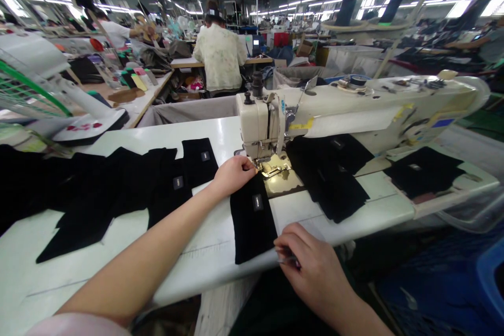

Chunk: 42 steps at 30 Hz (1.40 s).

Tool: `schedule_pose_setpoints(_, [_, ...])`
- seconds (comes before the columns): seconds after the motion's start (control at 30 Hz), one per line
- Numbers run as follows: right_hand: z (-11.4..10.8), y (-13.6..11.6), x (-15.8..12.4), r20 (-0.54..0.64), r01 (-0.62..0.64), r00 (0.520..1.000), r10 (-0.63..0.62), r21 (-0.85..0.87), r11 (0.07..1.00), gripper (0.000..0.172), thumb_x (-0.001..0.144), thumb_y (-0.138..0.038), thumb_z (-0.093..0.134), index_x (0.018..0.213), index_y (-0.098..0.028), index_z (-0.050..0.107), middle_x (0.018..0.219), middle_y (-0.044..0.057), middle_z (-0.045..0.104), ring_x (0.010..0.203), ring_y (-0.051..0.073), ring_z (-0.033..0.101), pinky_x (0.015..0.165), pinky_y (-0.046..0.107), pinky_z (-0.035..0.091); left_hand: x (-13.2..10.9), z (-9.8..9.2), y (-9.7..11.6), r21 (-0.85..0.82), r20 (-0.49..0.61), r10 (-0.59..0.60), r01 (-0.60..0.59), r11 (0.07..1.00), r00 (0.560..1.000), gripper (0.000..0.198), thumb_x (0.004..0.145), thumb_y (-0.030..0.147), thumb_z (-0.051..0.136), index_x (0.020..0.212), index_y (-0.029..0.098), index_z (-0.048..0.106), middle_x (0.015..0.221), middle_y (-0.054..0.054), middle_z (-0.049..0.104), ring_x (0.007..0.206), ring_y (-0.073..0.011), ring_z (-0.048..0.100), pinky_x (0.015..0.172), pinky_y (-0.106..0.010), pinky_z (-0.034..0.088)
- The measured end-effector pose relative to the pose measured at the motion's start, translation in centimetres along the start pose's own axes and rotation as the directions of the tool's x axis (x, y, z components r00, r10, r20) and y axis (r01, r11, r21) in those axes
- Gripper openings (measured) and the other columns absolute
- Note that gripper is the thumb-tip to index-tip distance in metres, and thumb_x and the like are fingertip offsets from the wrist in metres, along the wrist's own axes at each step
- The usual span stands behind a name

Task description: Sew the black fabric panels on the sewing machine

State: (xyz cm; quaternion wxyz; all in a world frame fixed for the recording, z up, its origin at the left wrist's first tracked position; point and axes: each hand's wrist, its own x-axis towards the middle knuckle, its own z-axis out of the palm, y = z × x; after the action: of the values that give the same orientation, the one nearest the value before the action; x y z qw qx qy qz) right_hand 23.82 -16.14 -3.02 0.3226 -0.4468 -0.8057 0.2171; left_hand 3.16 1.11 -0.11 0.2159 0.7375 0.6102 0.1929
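Observation:
A black fabric piece (pixel 252 218) with a small label lies on the white table (pixel 197 252), its far end under the presser foot (pixel 271 168) of a cream sewing machine (pixel 354 110). My left hand (pixel 232 174) rests curled on the fabric's far left corner, right beside the foot. My right hand (pixel 309 268) sits at the table's near edge by the fabric's near right corner, fingers pinched on a small thin tool that I cannot make out.
Several black labelled pieces (pixel 118 189) lie spread to the left, and more are stacked right of the needle (pixel 334 173) and on the far right (pixel 421 173). A fan base (pixel 86 126) stands at back left. A person in a pale shirt (pixel 220 58) sits ahead, back turned.

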Motion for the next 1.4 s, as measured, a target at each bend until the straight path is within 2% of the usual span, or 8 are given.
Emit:
schedule_pose_setpoints(0.47, [0.0, -0.07, 0.32, 0.009, -0.047, 0.999, 0.047, 0.01, 0.999, 0.026, 0.077, 0.0, 0.05, 0.091, -0.021, 0.055, 0.09, 0.001, 0.057, 0.074, 0.015, 0.056, 0.064, 0.026, 0.039, -0.11, -0.17, 0.48, 0.035, -0.03, -0.058, 0.059, 0.998, 0.998, 0.018, 0.078, 0.035, 0.06, 0.071, 0.019, 0.067, 0.08, -0.003, 0.07, 0.075, -0.0196, 0.063, 0.063, -0.027, 0.04])
schedule_pose_setpoints(0.87, [-0.03, -0.07, 0.33, 0.007, -0.035, 0.999, 0.035, 0.0, 0.999, 0.025, 0.077, 0.0, 0.05, 0.092, -0.021, 0.055, 0.09, 0.002, 0.058, 0.074, 0.016, 0.057, 0.064, 0.026, 0.039, -0.2, -0.15, 0.41, 0.032, -0.028, -0.04, 0.041, 0.999, 0.999, 0.02, 0.08, 0.035, 0.06, 0.075, 0.02, 0.071, 0.087, -0.004, 0.072, 0.081, -0.0218, 0.065, 0.068, -0.029, 0.045])
schedule_pose_setpoints(1.4, [-0.25, -0.46, 0.87, 0.049, -0.015, 0.999, 0.019, -0.076, 0.997, 0.026, 0.077, 0.0, 0.051, 0.09, -0.021, 0.055, 0.09, 0.001, 0.058, 0.071, 0.014, 0.055, 0.059, 0.025, 0.035, 0.03, -0.16, 0.27, 0.027, -0.024, -0.053, 0.053, 0.998, 0.998, 0.018, 0.075, 0.035, 0.059, 0.074, 0.02, 0.07, 0.084, -0.003, 0.072, 0.079, -0.0208, 0.065, 0.067, -0.028, 0.046])
